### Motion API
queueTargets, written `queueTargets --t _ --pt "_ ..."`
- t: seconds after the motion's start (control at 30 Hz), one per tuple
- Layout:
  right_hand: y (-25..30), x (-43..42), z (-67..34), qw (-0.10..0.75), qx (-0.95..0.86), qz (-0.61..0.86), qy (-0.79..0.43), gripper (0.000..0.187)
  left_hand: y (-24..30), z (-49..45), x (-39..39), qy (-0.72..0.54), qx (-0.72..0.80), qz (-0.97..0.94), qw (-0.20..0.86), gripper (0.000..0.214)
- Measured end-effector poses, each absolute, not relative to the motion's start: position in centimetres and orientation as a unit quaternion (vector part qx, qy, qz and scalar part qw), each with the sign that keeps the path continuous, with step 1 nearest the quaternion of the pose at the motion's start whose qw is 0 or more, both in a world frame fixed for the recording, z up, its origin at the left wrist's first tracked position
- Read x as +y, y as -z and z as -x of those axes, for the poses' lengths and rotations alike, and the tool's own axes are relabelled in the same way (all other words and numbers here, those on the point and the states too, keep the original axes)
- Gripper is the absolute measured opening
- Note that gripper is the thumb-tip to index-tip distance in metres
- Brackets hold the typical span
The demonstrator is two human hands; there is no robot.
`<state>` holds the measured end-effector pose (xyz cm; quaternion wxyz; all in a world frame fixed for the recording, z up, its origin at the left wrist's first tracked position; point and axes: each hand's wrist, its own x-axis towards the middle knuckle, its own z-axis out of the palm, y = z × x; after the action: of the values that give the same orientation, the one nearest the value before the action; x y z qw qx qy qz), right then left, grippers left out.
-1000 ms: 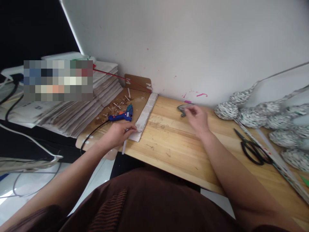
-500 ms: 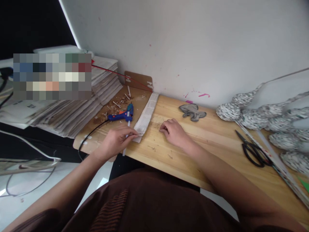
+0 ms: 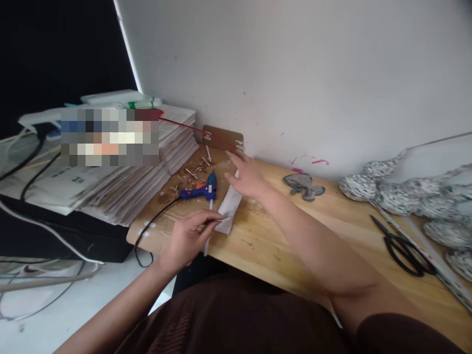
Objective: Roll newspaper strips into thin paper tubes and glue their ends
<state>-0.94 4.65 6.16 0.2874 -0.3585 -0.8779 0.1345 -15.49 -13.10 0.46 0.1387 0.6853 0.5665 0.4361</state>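
Thumb and fingertips of my left hand (image 3: 190, 238) are pinched together on the near end of the paper strip (image 3: 229, 202), which lies just right of the glue gun (image 3: 199, 192). My right hand (image 3: 250, 178), its fingers spread apart, is over the strip's farther part, to the right of the gun; whether it presses the paper, I cannot tell. I judge the step in hand to be steadying and shaping the strip. Next, I think, calls for a firm left pinch and a flat right palm, both clear of the gun.
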Motion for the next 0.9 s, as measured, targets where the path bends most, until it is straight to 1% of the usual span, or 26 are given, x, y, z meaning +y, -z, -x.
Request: queueTargets --t 0.07,0.1,0.13,0.17,0.2,0.23,0.27,0.3,0.4,0.43,0.5,0.6,0.67,0.7,0.73,0.8,0.87,0.9 --pt "-5.1 3.9 -1.6 0.287 -0.832 0.438 -0.185 0.035 -0.5 15.5 -13.3 -0.444 0.569 -0.681 0.123 0.014" --pt "-4.5 3.3 -3.0 0.258 -0.796 0.489 -0.246 0.044 -0.4 15.4 -13.3 -0.446 0.571 -0.679 0.118 0.014" --pt "-3.9 2.7 -4.2 0.207 -0.750 0.525 -0.345 0.057 -0.4 15.3 -13.3 -0.447 0.570 -0.679 0.117 0.014" --pt "-3.4 1.9 -5.2 0.162 -0.681 0.549 -0.457 0.064 -0.3 15.0 -13.2 -0.450 0.566 -0.681 0.116 0.015" --pt "-2.9 1.2 -5.8 0.123 -0.607 0.540 -0.570 0.067 -0.3 14.7 -13.1 -0.453 0.556 -0.687 0.118 0.015" --pt "-2.5 0.6 -6.2 0.096 -0.540 0.501 -0.670 0.065 -0.2 14.2 -12.9 -0.456 0.541 -0.696 0.121 0.016" --pt "-2.2 0.1 -6.2 0.092 -0.488 0.463 -0.734 0.061 -0.2 13.8 -12.8 -0.457 0.523 -0.708 0.126 0.017" --pt "-2.1 -0.2 -6.2 0.125 -0.450 0.443 -0.765 0.054 -0.3 13.3 -12.7 -0.456 0.504 -0.721 0.133 0.019" --pt "-2.2 0.1 -5.8 0.241 -0.377 0.433 -0.783 0.028 -0.6 11.9 -12.8 -0.438 0.456 -0.757 0.165 0.022" --pt "-2.3 0.4 -5.9 0.264 -0.367 0.440 -0.776 0.022 -0.7 11.6 -12.9 -0.428 0.447 -0.765 0.181 0.022" --pt "-2.4 1.2 -6.4 0.284 -0.360 0.454 -0.764 0.014 -1.0 11.1 -13.3 -0.403 0.434 -0.774 0.223 0.020" --pt "-1.9 1.9 -7.4 0.300 -0.355 0.467 -0.752 0.013 -1.4 10.9 -13.7 -0.361 0.415 -0.779 0.300 0.019" --pt "-1.4 2.0 -7.8 0.317 -0.353 0.471 -0.744 0.012 -1.6 10.9 -13.7 -0.323 0.406 -0.773 0.365 0.014" --pt "-1.2 2.0 -8.0 0.325 -0.353 0.472 -0.739 0.011 -1.7 11.0 -13.4 -0.308 0.412 -0.760 0.398 0.014" --pt "-1.1 1.9 -8.1 0.333 -0.355 0.471 -0.736 0.010 -1.9 11.0 -12.9 -0.300 0.428 -0.738 0.426 0.019" --pt "-0.9 1.7 -8.3 0.346 -0.364 0.463 -0.731 0.007 -2.3 10.9 -11.5 -0.323 0.486 -0.670 0.459 0.028" --pt "-0.9 1.5 -8.3 0.356 -0.374 0.450 -0.729 0.002 -2.9 10.4 -9.4 -0.383 0.542 -0.581 0.471 0.033" --pt "-0.8 1.4 -8.4 0.359 -0.380 0.442 -0.729 0.003 -3.1 10.0 -8.2 -0.414 0.555 -0.535 0.484 0.037"
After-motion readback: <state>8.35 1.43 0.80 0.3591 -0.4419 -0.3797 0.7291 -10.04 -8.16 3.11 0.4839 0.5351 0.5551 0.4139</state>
